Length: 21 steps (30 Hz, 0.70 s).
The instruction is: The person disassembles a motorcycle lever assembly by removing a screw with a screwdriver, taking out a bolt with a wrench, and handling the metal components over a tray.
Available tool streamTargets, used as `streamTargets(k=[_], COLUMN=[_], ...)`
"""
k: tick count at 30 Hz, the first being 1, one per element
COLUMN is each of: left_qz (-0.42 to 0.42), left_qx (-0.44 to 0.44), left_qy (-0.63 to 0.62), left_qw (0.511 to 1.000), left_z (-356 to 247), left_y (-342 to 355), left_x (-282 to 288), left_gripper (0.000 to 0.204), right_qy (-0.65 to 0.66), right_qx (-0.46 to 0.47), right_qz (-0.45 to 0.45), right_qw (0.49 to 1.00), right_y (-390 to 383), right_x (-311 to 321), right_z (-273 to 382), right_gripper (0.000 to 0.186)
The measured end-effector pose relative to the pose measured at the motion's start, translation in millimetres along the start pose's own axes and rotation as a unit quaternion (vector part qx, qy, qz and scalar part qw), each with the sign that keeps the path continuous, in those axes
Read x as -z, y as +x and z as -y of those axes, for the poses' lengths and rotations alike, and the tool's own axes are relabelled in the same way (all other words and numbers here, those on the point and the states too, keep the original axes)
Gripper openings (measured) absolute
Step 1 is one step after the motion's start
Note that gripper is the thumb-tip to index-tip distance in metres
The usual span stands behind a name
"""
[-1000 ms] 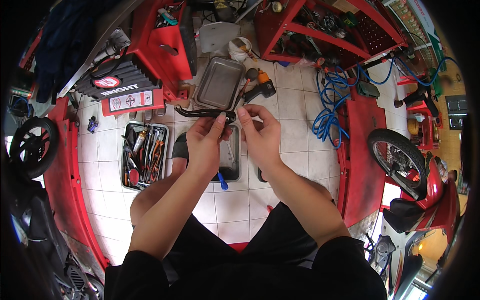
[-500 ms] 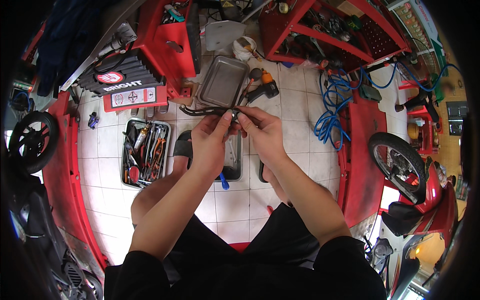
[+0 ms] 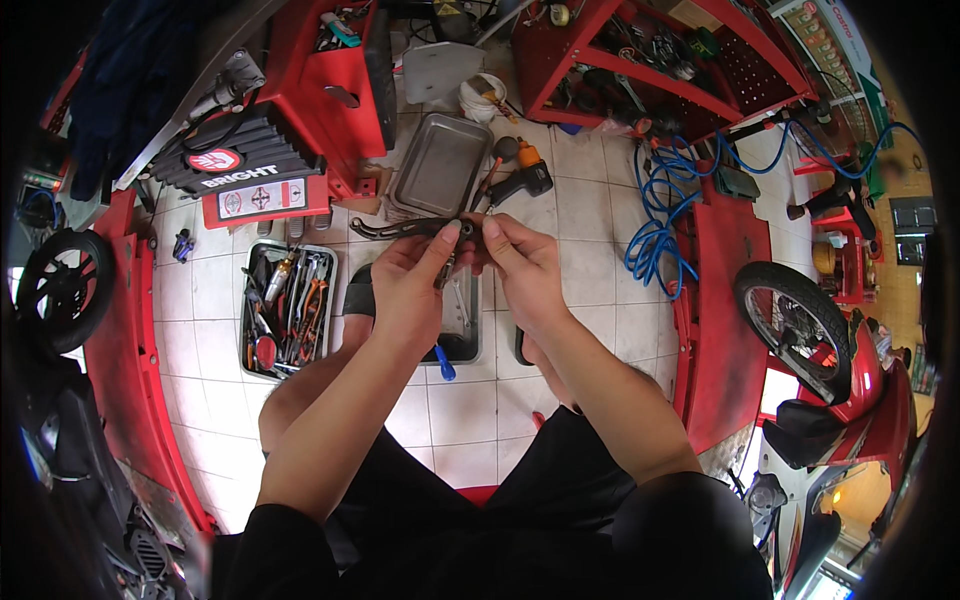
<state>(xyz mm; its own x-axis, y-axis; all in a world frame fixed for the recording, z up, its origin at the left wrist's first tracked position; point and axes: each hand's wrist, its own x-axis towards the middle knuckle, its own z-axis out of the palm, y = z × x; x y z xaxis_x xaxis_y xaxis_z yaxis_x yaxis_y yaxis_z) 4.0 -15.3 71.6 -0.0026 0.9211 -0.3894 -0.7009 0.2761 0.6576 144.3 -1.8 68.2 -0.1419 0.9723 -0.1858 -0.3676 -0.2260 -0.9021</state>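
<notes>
My left hand (image 3: 415, 275) pinches a slim black hand lever (image 3: 385, 230), which looks like a motorcycle brake or clutch lever. Its curved tip points left, and its pivot end lies between my two hands. Below my left fingertips, a small dark metal part hangs down; whether it belongs to the lever I cannot tell. My right hand (image 3: 522, 262) is closed at thumb and forefinger beside the pivot end, with a tiny pale bit showing at the tips. Under the hands, partly hidden, a grey tray (image 3: 470, 345) holds a wrench, and a blue-handled tool (image 3: 444, 364) sticks out over its near edge.
A tool tray (image 3: 290, 312) full of pliers and screwdrivers stands at left. Beyond my hands lie a metal pan (image 3: 443, 165) and an orange-and-black power tool (image 3: 520, 172). A blue hose (image 3: 655, 225) coils at right. Red lift platforms (image 3: 728, 330) flank both sides.
The lever has shifted slightly left and turned, so its pivot hole shows more. My right fingertips have drawn a little away from its pivot end.
</notes>
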Motion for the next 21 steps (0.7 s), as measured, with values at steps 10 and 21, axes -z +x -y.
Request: streamTargets(k=[10, 21], left_qz=[0.001, -0.021], left_qx=[-0.063, -0.065], left_qy=[0.091, 0.098], left_qw=[0.994, 0.993], left_z=[2.6, 2.1], left_y=[-1.4, 0.9], left_x=[1.3, 1.3], left_gripper=[0.021, 0.02], right_qy=[-0.068, -0.071], right_qx=[0.047, 0.035], right_qz=[0.013, 0.002], right_qw=[0.996, 0.997], right_y=[-0.5, -1.1], right_x=[0.7, -3.8], right_z=[-3.4, -2.9], right_gripper=[0.028, 0.024])
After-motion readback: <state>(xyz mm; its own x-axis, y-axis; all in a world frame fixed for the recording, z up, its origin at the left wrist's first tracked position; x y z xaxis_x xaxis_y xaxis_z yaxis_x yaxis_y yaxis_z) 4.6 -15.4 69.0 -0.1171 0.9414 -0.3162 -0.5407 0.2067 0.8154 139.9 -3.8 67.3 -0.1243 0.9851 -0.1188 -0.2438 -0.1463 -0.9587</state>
